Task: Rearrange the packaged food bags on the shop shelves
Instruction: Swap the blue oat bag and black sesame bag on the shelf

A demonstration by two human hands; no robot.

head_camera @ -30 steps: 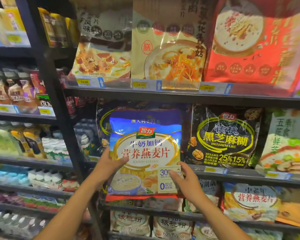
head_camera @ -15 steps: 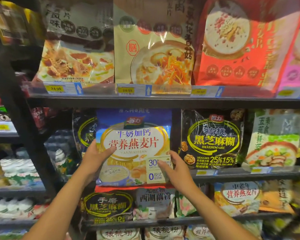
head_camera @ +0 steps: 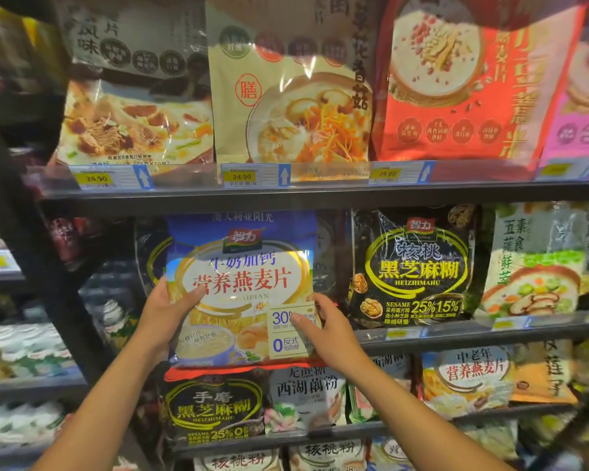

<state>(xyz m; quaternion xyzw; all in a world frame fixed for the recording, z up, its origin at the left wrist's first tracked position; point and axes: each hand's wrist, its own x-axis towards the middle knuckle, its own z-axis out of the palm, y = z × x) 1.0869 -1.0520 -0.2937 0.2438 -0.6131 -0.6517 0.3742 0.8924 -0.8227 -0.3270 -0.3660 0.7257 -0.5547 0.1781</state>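
Note:
A blue and white oatmeal bag [head_camera: 242,283] with red lettering stands upright in front of the middle shelf [head_camera: 422,334]. My left hand [head_camera: 165,314] grips its lower left edge, thumb across the front. My right hand [head_camera: 327,329] holds its lower right corner, fingers over the printed label box. Behind this bag a black sesame bag [head_camera: 148,253] shows at its left side. Another black sesame paste bag [head_camera: 412,266] stands directly to the right on the same shelf.
The top shelf [head_camera: 320,193] carries large porridge bags [head_camera: 293,96] with price tags along its rail. Below, more bags [head_camera: 215,409] fill the lower shelf. A dark upright post [head_camera: 41,266] separates a bay of bottled goods [head_camera: 24,351] at left.
Both hands have raised the oatmeal bag and pushed it toward the middle shelf. The view has shifted right and closer, so the left bay shows less.

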